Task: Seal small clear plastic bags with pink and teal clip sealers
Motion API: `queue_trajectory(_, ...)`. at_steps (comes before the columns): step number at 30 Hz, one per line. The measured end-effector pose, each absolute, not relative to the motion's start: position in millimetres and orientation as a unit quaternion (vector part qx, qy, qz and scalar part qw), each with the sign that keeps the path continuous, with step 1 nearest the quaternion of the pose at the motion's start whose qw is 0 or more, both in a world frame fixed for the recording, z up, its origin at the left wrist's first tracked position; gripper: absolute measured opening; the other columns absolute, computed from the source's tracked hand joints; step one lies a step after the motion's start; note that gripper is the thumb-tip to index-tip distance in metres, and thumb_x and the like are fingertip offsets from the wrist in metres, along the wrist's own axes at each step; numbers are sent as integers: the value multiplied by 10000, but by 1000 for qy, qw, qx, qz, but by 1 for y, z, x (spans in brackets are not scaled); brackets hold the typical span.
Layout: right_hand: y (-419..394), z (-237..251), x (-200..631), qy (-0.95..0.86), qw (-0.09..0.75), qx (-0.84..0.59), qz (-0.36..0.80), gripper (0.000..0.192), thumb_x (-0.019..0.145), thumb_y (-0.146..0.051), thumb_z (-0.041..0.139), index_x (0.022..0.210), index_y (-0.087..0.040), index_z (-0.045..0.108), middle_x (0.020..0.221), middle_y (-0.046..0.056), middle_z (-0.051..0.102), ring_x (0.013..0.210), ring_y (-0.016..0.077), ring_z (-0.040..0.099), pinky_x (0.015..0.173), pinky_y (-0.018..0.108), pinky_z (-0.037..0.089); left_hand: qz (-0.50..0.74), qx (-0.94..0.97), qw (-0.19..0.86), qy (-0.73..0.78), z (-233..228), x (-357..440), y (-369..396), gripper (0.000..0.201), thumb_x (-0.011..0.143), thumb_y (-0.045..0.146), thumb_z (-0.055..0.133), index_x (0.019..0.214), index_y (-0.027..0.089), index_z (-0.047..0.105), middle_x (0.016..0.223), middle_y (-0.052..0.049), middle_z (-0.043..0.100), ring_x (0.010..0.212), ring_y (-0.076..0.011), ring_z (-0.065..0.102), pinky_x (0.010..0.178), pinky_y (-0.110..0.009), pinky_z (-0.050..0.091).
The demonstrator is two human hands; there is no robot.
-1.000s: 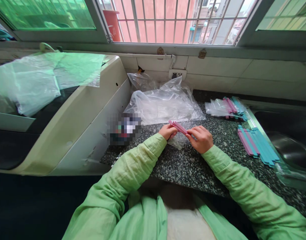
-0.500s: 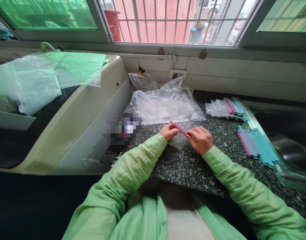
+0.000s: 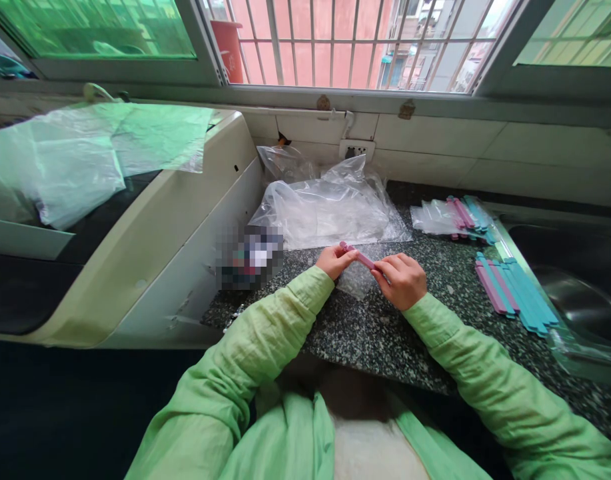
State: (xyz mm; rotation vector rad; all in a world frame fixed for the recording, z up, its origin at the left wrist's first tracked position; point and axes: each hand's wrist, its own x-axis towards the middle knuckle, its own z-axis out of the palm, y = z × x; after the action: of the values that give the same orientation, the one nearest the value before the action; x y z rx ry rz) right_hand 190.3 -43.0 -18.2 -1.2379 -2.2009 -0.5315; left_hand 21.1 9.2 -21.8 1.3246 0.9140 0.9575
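The left hand (image 3: 334,261) and right hand (image 3: 402,279) are each pinching 1 end of a pink clip strip (image 3: 359,257), which is spanning the gap between them just above a small clear bag (image 3: 356,283) lying on the speckled worktop (image 3: 385,333). Pink and blue strips (image 3: 515,293) are lying well apart to the right.

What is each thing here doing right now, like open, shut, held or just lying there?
Pink clip: held at both ends.
Left hand: closed on the pink clip.
Right hand: closed on the pink clip.
Small bag: under the hands, crumpled.
Loose clips: lying flat, side by side.
Big plastic bag: lying crumpled.
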Motion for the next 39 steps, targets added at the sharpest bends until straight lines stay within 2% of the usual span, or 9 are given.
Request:
queue_trajectory(10, -47, -17, 188, -820, 276, -452, -218, 164, 791, -309, 512, 781, -183, 618, 724, 32, 636, 697, 162, 500, 639, 296, 352, 435, 555, 580, 407, -24, 19, 12, 402, 545, 519, 606, 554, 141, 469, 419, 80, 339, 435, -38, 291, 460, -207, 224)
queue_trajectory(14, -48, -15, 190, -801, 329, -462, -192, 208, 761, -349, 551, 872, -185, 613, 805, 54, 638, 760, 183, 532, 700, 309, 413, 437, 569, 578, 388, -20, 18, 10, 410, 521, 516, 625, 572, 130, 497, 435, 77, 362, 453, -38, 312, 473, -206, 239)
queue_trajectory(17, -47, -14, 192, -773, 399, -480, -111, 283, 739, -379, 570, 943, -184, 590, 860, 76, 626, 822, 204, 548, 744, 346, 447, 419, 587, 592, 360, -16, 17, 7, 418, 506, 514, 641, 599, 125, 522, 446, 76, 370, 457, -38, 319, 477, -206, 244)
queue_trajectory(21, -44, -18, 194, -760, 426, -484, 74, 353, 736, -432, 554, 982, -178, 566, 834, 68, 634, 765, 183, 578, 631, 314, 480, 392, 606, 614, 318, -10, 18, 2, 417, 502, 508, 657, 582, 122, 520, 472, 63, 382, 478, -43, 337, 485, -208, 253)
queue_trajectory(26, -43, -21, 192, -754, 388, -495, 190, 256, 717, -428, 568, 773, -181, 607, 693, 24, 638, 589, 122, 556, 546, 257, 460, 381, 623, 610, 307, -8, 17, -1, 408, 514, 496, 665, 582, 118, 529, 504, 50, 405, 504, -50, 348, 499, -208, 266)
queue_trajectory(30, -45, -20, 191, -756, 393, -487, 191, 209, 718, -386, 577, 688, -181, 601, 635, 12, 622, 560, 110, 534, 534, 248, 449, 376, 637, 601, 303, -11, 17, 0, 408, 529, 494, 660, 584, 109, 538, 521, 42, 422, 510, -49, 354, 502, -204, 273)
queue_trajectory(39, -45, -22, 191, -762, 413, -478, 138, 142, 727, -326, 580, 690, -191, 602, 637, 11, 622, 586, 120, 543, 547, 257, 452, 404, 602, 614, 312, -15, 18, 3, 458, 475, 524, 695, 587, 107, 541, 545, 26, 467, 523, -53, 391, 509, -202, 307)
